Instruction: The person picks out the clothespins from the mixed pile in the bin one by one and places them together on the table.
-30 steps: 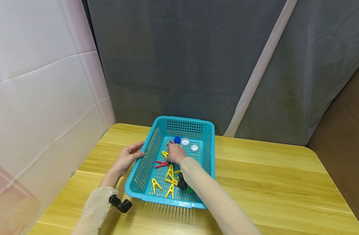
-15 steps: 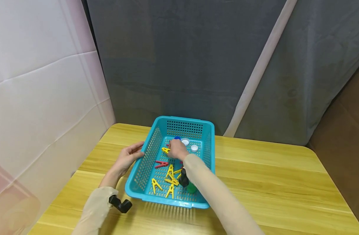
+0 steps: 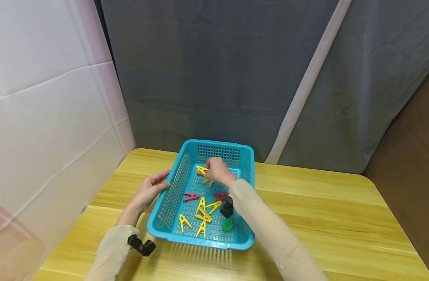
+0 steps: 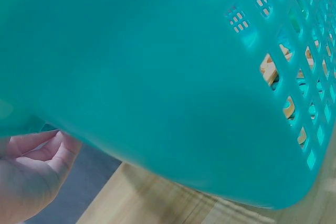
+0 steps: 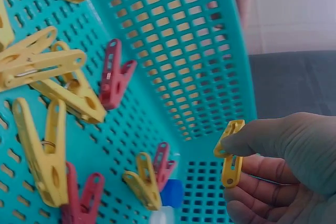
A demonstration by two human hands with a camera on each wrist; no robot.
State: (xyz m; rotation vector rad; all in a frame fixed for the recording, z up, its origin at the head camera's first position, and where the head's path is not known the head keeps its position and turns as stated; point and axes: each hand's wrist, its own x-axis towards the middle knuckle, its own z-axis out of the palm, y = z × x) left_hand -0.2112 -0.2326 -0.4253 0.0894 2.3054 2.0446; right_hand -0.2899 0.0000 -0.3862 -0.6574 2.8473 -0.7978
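In the head view my left hand (image 3: 148, 192) grips the left rim of the turquoise basket (image 3: 165, 235), thumb over the edge. My right hand (image 3: 218, 170), above the basket's far half, pinches a yellow clothespin (image 5: 231, 171) between thumb and fingers. Below it in the right wrist view lie another yellow clothespin (image 5: 144, 184), a red clothespin (image 5: 163, 165) and a blue cap (image 5: 172, 192). Nearer the front of the basket are several yellow clothespins (image 3: 202, 229), two red clothespins (image 3: 191, 197) and a green cap (image 3: 227, 225).
The basket stands on a wooden table (image 3: 326, 218). A dark grey curtain (image 3: 214, 78) hangs behind the table's far edge, a pale curtain (image 3: 56, 128) on the left and a brown panel (image 3: 407, 144) on the right.
My right hand has taken up a yellow clothespin and moved it up and slightly right. A yellow clothespin beneath it and a red one have come into sight. The left hand stays on the rim.
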